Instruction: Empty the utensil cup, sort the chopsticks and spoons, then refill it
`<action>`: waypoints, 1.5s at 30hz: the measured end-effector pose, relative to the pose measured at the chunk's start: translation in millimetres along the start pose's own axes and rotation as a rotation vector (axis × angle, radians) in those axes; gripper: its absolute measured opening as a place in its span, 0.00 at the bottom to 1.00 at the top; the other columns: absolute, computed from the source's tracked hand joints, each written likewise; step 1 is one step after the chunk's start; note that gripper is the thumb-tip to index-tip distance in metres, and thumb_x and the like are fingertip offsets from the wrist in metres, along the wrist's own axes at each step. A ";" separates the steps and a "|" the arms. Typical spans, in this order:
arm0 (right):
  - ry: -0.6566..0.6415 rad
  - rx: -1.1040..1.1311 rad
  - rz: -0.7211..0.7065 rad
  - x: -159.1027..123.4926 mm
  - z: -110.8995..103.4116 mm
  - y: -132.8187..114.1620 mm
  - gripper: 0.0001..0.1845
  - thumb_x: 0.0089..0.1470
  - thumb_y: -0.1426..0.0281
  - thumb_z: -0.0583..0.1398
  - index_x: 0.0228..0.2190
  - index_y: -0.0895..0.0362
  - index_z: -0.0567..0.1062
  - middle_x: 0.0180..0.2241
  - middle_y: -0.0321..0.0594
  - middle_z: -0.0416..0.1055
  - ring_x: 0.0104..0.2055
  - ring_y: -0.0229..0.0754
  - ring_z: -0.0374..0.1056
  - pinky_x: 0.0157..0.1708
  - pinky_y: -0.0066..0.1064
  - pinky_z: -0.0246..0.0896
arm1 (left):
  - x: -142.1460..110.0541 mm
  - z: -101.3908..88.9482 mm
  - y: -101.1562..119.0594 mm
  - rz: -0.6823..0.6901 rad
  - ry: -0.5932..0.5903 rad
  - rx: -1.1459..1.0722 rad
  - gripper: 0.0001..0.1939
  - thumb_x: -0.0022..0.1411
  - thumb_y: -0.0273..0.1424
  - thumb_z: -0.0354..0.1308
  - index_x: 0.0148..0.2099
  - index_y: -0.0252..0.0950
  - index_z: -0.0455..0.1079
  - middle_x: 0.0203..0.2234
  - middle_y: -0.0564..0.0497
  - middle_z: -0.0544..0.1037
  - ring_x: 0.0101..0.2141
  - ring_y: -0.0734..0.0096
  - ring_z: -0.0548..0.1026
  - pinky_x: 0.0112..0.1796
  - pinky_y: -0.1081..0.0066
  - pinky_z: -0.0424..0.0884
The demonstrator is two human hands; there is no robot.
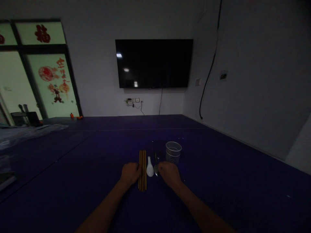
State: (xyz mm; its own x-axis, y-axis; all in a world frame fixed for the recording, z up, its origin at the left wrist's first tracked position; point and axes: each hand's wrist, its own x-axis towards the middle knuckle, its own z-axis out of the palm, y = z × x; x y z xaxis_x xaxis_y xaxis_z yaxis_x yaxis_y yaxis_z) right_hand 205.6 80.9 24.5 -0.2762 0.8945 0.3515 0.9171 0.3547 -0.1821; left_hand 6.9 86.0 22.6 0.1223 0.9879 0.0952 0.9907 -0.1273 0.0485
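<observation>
A bundle of brown chopsticks [142,168] lies lengthwise on the dark blue table [218,181]. My left hand [130,173] rests with curled fingers against the bundle's left side. A white ceramic spoon [150,167] lies just right of the chopsticks. Beside it lies a metal spoon [156,169], and my right hand [169,173] is curled over its bowl end, touching it. A grey perforated holder cup [173,152] stands upright just beyond my right hand.
A black wall screen [154,63] hangs on the far wall above a socket with cables [134,101]. Glass doors with red paper decorations [52,81] stand at the left. Crumpled clear plastic [26,132] lies on the table's far left.
</observation>
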 end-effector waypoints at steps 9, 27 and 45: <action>-0.004 0.008 0.054 0.2 -4.8 -2.8 0.13 0.53 0.78 0.52 0.27 0.57 0.76 0.31 0.40 0.77 0.35 0.38 0.70 0.32 0.25 0.54 | 0.3 -0.2 -0.2 0.005 -0.011 0.004 0.25 0.65 0.39 0.37 0.38 0.34 0.74 0.34 0.41 0.78 0.38 0.60 0.76 0.39 0.66 0.67; 0.000 -0.022 0.064 0.3 -6.8 -3.1 0.14 0.53 0.78 0.51 0.27 0.57 0.76 0.32 0.40 0.76 0.35 0.38 0.71 0.31 0.25 0.54 | 0.5 -6.1 0.7 -0.061 -0.027 -0.028 0.23 0.63 0.41 0.40 0.36 0.36 0.75 0.33 0.43 0.79 0.38 0.61 0.76 0.38 0.69 0.67; -0.005 -0.028 0.067 0.9 -9.1 -2.3 0.14 0.53 0.78 0.52 0.28 0.57 0.76 0.32 0.41 0.76 0.35 0.39 0.70 0.32 0.26 0.55 | -2.5 -6.0 3.9 -0.028 0.012 0.008 0.24 0.62 0.39 0.40 0.36 0.35 0.76 0.31 0.42 0.79 0.36 0.60 0.77 0.38 0.66 0.68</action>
State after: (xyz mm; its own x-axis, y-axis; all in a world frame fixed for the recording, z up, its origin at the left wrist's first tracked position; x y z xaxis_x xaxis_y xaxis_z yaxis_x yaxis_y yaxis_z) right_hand 205.9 78.4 33.6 -0.2154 0.9173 0.3349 0.9413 0.2863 -0.1789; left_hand 10.1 82.5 28.5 0.0936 0.9899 0.1060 0.9942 -0.0987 0.0439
